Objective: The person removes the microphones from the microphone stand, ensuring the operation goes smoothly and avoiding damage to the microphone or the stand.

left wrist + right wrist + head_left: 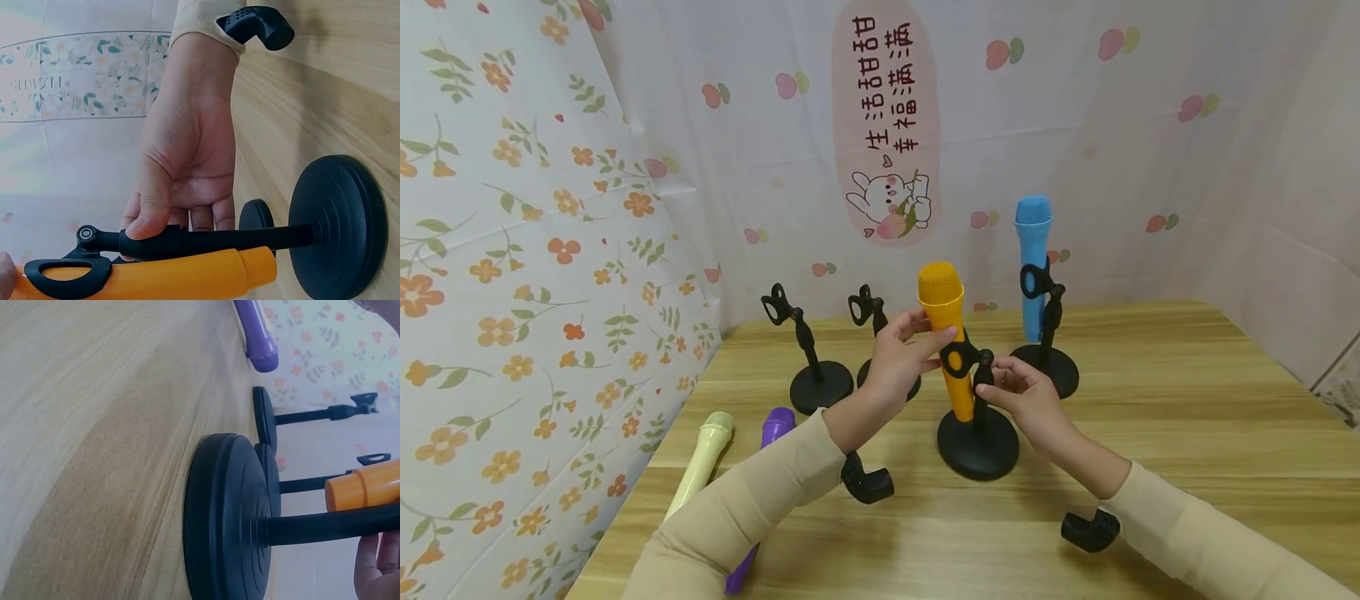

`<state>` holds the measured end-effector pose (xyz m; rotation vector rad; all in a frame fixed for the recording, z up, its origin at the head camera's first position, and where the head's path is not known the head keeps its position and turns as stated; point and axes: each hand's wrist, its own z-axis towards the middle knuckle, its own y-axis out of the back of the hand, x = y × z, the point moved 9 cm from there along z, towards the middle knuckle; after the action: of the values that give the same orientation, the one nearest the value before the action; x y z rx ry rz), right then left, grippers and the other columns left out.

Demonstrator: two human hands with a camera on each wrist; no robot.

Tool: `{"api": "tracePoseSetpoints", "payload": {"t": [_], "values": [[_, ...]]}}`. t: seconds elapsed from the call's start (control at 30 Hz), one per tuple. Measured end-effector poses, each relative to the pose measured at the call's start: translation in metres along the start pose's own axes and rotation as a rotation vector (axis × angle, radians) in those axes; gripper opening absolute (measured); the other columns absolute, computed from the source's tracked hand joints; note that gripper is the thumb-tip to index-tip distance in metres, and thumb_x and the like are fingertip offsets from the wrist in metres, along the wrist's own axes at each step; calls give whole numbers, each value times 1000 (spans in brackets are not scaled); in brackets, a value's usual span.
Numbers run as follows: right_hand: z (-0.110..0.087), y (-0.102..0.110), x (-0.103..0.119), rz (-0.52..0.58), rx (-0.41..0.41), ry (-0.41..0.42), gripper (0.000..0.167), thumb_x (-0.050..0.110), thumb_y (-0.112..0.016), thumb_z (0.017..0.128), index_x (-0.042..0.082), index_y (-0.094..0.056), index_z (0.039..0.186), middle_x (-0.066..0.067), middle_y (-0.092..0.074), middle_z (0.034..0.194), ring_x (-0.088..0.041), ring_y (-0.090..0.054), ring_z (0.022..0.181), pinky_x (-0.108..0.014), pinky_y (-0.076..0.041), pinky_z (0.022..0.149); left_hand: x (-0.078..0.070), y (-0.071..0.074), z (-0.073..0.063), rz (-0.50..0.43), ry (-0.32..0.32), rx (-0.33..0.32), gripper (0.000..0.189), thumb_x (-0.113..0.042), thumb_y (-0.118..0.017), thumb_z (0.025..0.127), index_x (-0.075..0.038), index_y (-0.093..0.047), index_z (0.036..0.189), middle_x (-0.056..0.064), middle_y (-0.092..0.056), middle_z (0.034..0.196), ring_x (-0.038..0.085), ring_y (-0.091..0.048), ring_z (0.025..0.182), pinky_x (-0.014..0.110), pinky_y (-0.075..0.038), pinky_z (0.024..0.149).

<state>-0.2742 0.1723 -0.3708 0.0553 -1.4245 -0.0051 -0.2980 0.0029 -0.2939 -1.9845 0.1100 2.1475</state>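
In the head view my left hand point(891, 358) holds a yellow-orange microphone point(942, 292), thumb across its front below the mesh head. The microphone stands tilted, its body inside the clip of a black tabletop stand point(977, 448). My right hand point(1032, 404) pinches that stand's post just under the joint. In the left wrist view the right thumb point(149, 215) presses on the post, and the microphone's lower end point(250, 272) sticks out past the clip. The right wrist view shows the round base point(228, 512) flat on the table.
Behind on the right, a blue microphone point(1033, 242) stands clipped in another stand. Two more stands hold nothing, one at the left point(822, 387) and one partly behind my left hand. A pale yellow microphone point(700, 458) and a purple microphone point(777, 425) lie at the left, partly under my sleeve.
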Motion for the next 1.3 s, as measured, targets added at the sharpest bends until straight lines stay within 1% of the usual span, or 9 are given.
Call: {"api": "tracePoseSetpoints", "payload": {"t": [0.13, 0.23, 0.53, 0.67, 0.9, 1.0, 1.13, 1.23, 1.3], "values": [[0, -1, 0, 13, 4, 0, 22, 11, -72, 89, 8, -60, 108, -6, -62, 96, -18, -60, 90, -25, -51, 86, 1, 1, -1, -4, -10, -6, 38, -18, -74, 88, -9, -62, 123, 8, -60, 111, 24, -62, 103, 44, -54, 86], [0, -2, -1, 15, 4, 4, 22, 10, -72, 89, 10, -61, 108, -7, -62, 96, -18, -60, 90, -25, -51, 86, 2, 2, -2, -11, -15, -9, 37, -16, -73, 89, -8, -62, 123, 8, -60, 111, 25, -62, 102, 44, -54, 85], [1, -4, -5, 15, 17, -18, 27, 11, -72, 89, 6, -60, 112, -3, -62, 98, -18, -60, 92, -24, -50, 87, 3, 5, -3, -30, -9, -21, 37, -15, -73, 89, -8, -61, 123, 8, -60, 112, 25, -62, 103, 44, -54, 85], [1, -5, -5, 15, 17, -18, 26, 11, -72, 89, 6, -59, 111, -3, -60, 96, -18, -59, 91, -24, -50, 87, 5, 7, -3, -33, -11, -32, 36, -16, -73, 89, -9, -62, 122, 8, -60, 112, 25, -62, 103, 44, -54, 85], [1, -6, -6, 31, 24, -3, 22, 10, -72, 89, 12, -61, 108, -4, -57, 95, -17, -59, 90, -24, -50, 87, 5, 7, -4, -39, -30, -35, 36, -15, -73, 89, -9, -62, 123, 8, -61, 113, 24, -62, 103, 44, -54, 85], [1, -6, -6, 48, 30, 1, 20, 10, -72, 89, 16, -62, 106, -4, -58, 96, -17, -59, 90, -24, -50, 87, 6, 7, -5, -38, -39, -48, 36, -18, -73, 89, -10, -62, 122, 7, -61, 113, 24, -61, 102, 43, -54, 85], [1, -6, -6, 55, 22, 5, 20, 10, -72, 89, 19, -62, 104, -3, -57, 95, -16, -59, 90, -24, -51, 86, 8, 8, -6, -43, -52, -84, 36, -21, -74, 88, -11, -63, 122, 6, -62, 112, 23, -60, 99, 41, -54, 85], [0, -5, -6, 51, 10, 4, 21, 10, -73, 89, 19, -62, 105, -1, -56, 96, -15, -58, 89, -23, -51, 86, 11, 8, -7, -50, -62, -112, 36, -22, -73, 89, -11, -63, 122, 6, -62, 111, 23, -59, 98, 40, -53, 85], [0, -5, -7, 52, 4, 0, 23, 10, -72, 89, 16, -61, 107, -2, -55, 96, -15, -57, 89, -22, -51, 86, 13, 7, -8, -60, -71, -124, 36, -23, -73, 89, -11, -63, 122, 6, -61, 111, 23, -59, 98, 39, -53, 85]]}}
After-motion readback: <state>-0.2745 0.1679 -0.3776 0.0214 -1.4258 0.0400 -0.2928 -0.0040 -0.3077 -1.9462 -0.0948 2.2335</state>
